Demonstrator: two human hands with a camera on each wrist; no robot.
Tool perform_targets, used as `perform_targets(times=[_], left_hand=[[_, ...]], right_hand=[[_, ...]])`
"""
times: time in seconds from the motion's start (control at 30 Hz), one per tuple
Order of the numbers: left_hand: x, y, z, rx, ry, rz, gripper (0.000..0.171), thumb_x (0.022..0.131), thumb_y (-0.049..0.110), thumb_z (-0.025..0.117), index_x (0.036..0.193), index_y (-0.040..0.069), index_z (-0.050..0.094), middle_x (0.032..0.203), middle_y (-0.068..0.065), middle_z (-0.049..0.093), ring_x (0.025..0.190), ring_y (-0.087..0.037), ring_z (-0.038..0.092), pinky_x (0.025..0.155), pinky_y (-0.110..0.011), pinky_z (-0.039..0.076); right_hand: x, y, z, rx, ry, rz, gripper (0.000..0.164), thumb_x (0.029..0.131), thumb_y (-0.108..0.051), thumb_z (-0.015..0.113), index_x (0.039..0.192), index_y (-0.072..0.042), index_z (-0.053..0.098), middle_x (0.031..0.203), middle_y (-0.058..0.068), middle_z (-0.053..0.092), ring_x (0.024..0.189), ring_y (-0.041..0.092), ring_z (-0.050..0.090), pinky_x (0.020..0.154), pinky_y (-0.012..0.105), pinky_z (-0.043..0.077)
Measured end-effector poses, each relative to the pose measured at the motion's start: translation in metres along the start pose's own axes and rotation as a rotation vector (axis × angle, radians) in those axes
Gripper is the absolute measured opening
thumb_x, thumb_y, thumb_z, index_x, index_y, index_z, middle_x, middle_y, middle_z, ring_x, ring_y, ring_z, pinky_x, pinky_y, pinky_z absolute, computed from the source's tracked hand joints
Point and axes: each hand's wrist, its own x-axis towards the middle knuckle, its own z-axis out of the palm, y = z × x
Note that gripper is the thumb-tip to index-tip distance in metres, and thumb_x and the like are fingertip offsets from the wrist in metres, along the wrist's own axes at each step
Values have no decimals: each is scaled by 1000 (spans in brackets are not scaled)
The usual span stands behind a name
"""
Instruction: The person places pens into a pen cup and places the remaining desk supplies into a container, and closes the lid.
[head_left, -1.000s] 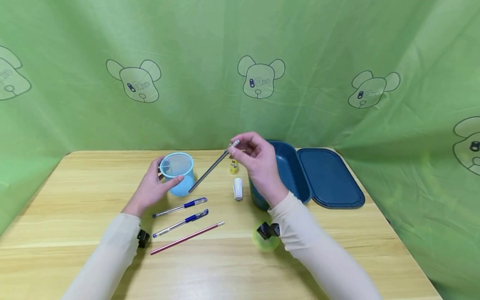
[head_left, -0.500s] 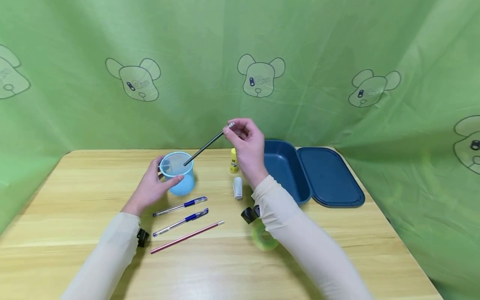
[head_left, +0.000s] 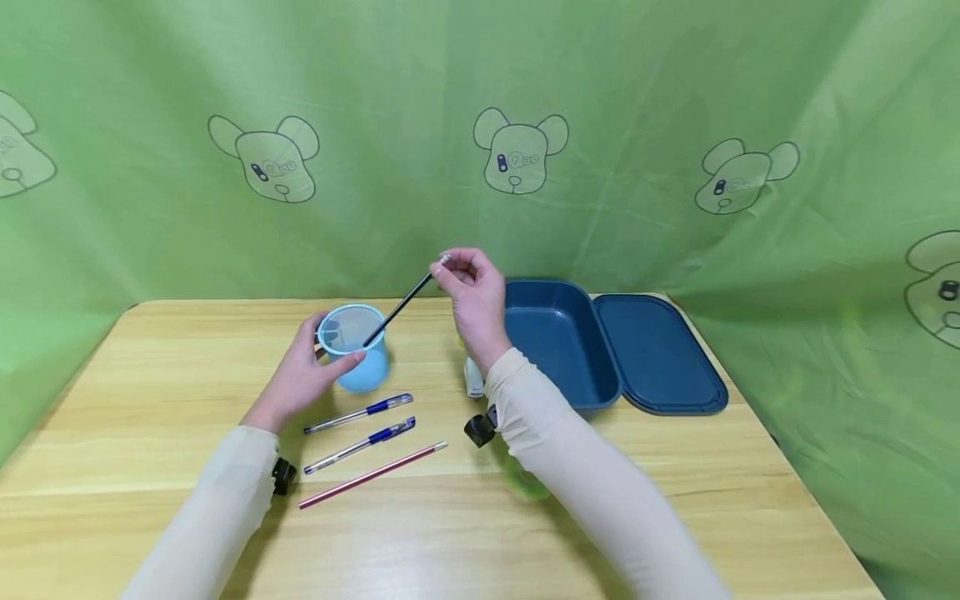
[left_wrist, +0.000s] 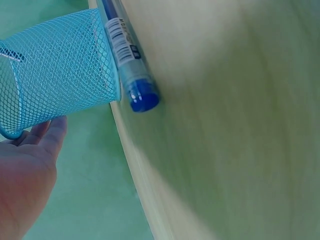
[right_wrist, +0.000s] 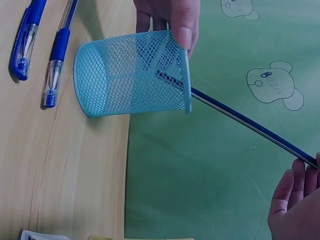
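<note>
A light blue mesh pen cup (head_left: 363, 371) stands upright toward the back left of the table. My left hand (head_left: 298, 375) grips its side, thumb near the rim and fingers around the far side. My right hand (head_left: 480, 307) pinches a dark pencil (head_left: 407, 300) by its white-tipped end. The pencil slants down to the left, its lower end inside the cup's mouth, as the right wrist view shows through the mesh (right_wrist: 125, 75). Two blue-capped pens (head_left: 378, 406) lie in front of the cup, with a red pencil (head_left: 375, 476) nearer me.
A dark blue box (head_left: 558, 333) and its flat lid (head_left: 660, 354) sit at the right. Partly behind my right arm are a white stapler-like object (head_left: 474, 381) and a greenish tape roll (head_left: 521, 481). A green cloth (head_left: 405, 92) hangs behind the table.
My right hand has moved left, rising and then lowering slightly. The dark pencil's lower end has gone from beside the cup into its mouth. My left hand and the cup stay put.
</note>
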Motion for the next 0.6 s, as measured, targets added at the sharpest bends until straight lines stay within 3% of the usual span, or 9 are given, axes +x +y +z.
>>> perform_targets(times=[0.2,0.43,0.6], left_hand=[[0,-1,-1,-1,3,15,95,89,40,73,153,0,15,148,-24,31,136,-43,32,111,-59,26],[-2,1,-1,6,1,8,95,89,39,73,153,2,14,148,-24,29,136,-42,32,111,-59,27],[-3,3,-1,-11,-12,1,95,90,36,73,155,4,12,151,-23,28,137,-43,30,111,-61,26]], right_hand=[[2,7,10,-5,-37,1,19,86,9,69,104,6,61,93,6,61,82,14,59,75,24,54],[2,18,21,-87,-101,27,20,86,8,69,104,6,60,93,6,61,82,12,58,77,24,53],[0,24,24,-91,-122,71,17,88,7,68,102,6,61,93,8,62,82,13,59,83,36,56]])
